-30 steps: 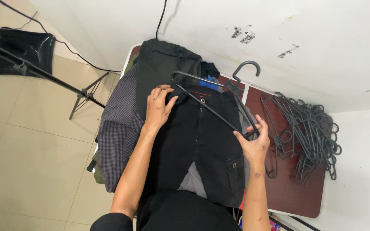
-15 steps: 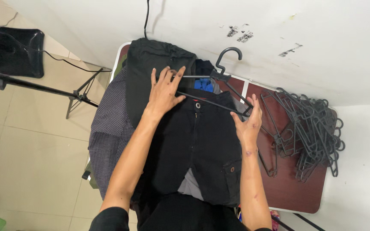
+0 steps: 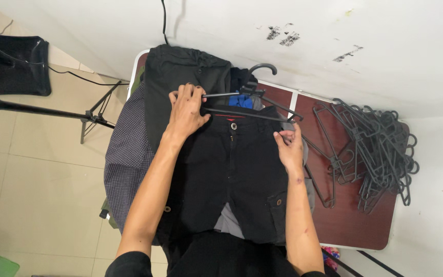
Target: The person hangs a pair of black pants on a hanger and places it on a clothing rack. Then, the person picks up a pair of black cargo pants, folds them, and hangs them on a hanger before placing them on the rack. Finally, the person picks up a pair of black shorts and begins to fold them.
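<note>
Much of the tabletop (image 3: 355, 225) is hidden: only its dark red-brown, glossy right part shows, and the left part is covered by layers of clothes. The near end of the black shorts (image 3: 234, 179) is cut off by the person's dark sleeves at the bottom edge. A blue cloth (image 3: 242, 101) shows only as a small patch behind the hanger, so I cannot tell what it is.

The shorts are of thick, matte black fabric with a metal waist button and a buttoned pocket on the right leg. They lie flat in the middle of the tabletop, waistband at the far side. The black hanger (image 3: 249, 102) is thin, with a curved hook and straight bars; it lies across the far edge of the waistband. Under the shorts are a dark olive garment (image 3: 178, 77) and, at the left, a fine-checked purple-grey shirt (image 3: 126, 154) that hangs over the edge. At the right, well apart from the shorts, lies a tangled pile of hangers (image 3: 375, 143) of the same kind.

The left hand (image 3: 185, 110) lies palm down on the left end of the hanger, fingers (image 3: 180, 95) slightly spread and curled over its bar. The right hand (image 3: 289, 146) pinches the right end of the waistband, just under the hanger's right tip, thumb and forefinger pressed together.
</note>
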